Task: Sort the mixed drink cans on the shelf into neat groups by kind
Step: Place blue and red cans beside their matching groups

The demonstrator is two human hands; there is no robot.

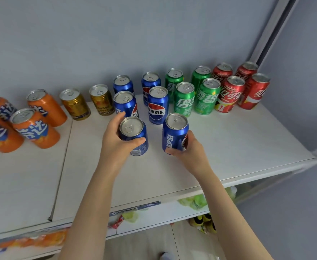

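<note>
Your left hand [114, 141] grips a blue Pepsi can [135, 136], upright, silver top skyward, just before the blue row [157, 106], left end; a second blue can [173, 136], upright, PEPSI lettered lengthwise, is before its right end, clasped by your right hand [191, 152].

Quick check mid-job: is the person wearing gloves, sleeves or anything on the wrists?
No. The left hand and right hand are bare, with no gloves, and no rings or watch show. The left forearm and right forearm are uncovered to the frame's bottom edge; no sleeve is in view.
</note>
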